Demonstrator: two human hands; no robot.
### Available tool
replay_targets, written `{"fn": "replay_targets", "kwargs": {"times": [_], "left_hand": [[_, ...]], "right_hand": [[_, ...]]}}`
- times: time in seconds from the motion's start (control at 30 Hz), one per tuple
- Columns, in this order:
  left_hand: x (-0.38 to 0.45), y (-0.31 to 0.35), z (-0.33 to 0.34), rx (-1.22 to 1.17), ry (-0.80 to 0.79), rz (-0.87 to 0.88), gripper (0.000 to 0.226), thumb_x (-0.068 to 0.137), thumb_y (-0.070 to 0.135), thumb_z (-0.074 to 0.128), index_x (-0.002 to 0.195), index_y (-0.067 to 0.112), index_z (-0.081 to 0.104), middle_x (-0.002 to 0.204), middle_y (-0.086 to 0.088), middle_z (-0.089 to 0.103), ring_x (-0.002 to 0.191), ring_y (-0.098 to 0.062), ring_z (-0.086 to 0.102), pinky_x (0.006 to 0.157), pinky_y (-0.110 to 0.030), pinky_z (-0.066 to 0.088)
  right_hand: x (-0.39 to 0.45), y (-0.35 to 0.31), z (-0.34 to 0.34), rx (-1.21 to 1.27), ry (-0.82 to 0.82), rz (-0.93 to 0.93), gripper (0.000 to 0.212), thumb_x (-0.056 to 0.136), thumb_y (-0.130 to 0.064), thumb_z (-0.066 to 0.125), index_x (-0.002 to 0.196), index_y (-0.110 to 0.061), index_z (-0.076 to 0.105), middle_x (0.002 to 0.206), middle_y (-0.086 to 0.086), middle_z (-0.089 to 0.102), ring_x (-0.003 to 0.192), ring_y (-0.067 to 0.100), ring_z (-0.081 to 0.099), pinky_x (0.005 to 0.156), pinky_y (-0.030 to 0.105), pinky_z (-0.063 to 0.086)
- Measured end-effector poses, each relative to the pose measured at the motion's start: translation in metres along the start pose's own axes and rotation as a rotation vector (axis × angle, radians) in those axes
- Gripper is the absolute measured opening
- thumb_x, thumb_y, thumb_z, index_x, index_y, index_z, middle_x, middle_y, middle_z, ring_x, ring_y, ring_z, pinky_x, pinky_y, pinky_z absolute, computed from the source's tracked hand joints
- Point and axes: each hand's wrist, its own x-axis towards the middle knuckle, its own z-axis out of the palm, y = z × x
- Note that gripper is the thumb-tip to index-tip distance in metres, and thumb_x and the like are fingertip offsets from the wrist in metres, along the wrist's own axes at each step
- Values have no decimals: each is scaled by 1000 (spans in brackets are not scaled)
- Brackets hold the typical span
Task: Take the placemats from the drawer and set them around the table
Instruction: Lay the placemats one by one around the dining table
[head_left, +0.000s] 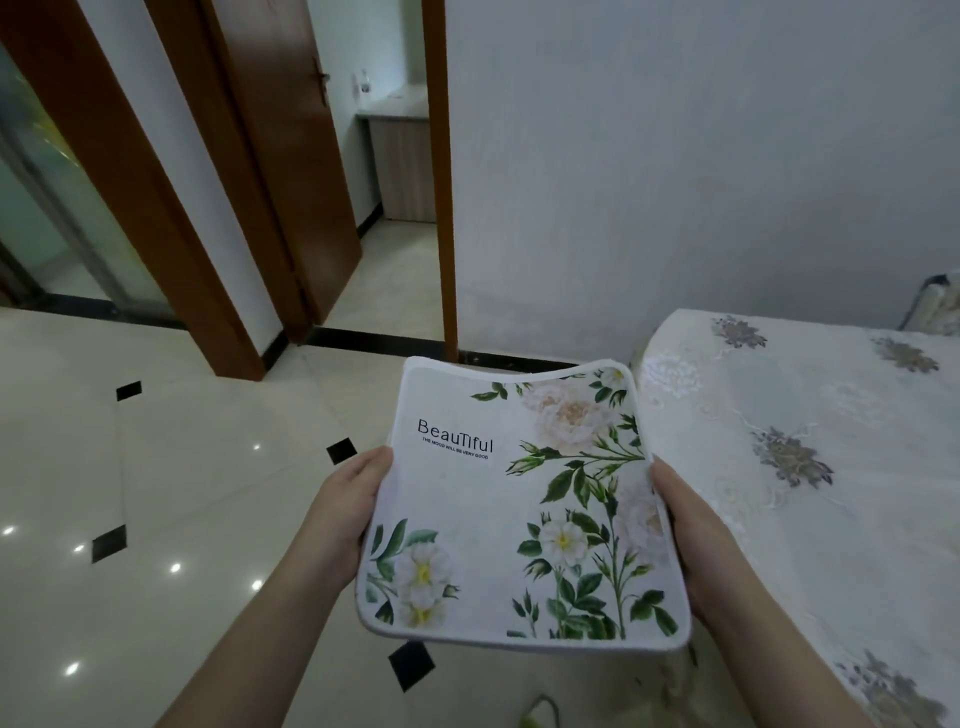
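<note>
A white placemat (483, 514) printed with green leaves, pale flowers and the word "Beautiful" is held flat in front of me, above the floor. It looks like a stack, with a second edge showing at its near side. My left hand (348, 499) grips its left edge, thumb on top. My right hand (685, 525) grips its right edge. The table (810, 415), under a white embroidered cloth with grey flower motifs, stands just right of the placemat. No drawer is in view.
Glossy cream floor tiles (171, 467) with small black diamonds spread to the left. A brown open door (291, 156) and doorway lie ahead, with a white wall (675, 156) behind the table. A chair back (935, 301) shows at the far right.
</note>
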Motion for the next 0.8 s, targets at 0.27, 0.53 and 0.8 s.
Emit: {"fn": "replay_targets", "kwargs": {"times": [0.27, 0.53, 0.8], "left_hand": [[101, 37, 65, 99, -2, -42, 24, 100, 22, 54, 115, 9, 66, 103, -16, 75, 93, -37, 71, 89, -51, 55], [183, 69, 116, 200, -90, -21, 24, 100, 19, 53, 121, 12, 63, 107, -17, 72, 96, -39, 70, 78, -47, 59], [283, 80, 146, 274, -236, -43, 30, 97, 15, 58, 126, 17, 60, 108, -12, 72, 90, -36, 72, 70, -46, 60]], "right_hand": [[99, -54, -29, 31, 25, 20, 55, 99, -49, 48, 140, -15, 53, 139, 18, 56, 128, 39, 54, 112, 57, 34], [165, -98, -31, 39, 94, -57, 37, 104, -27, 43, 139, -17, 52, 128, 15, 66, 116, 36, 64, 106, 58, 42], [216, -118, -24, -2, 247, -101, 33, 103, -11, 43, 131, -21, 57, 119, 12, 71, 106, 34, 69, 91, 50, 54]]}}
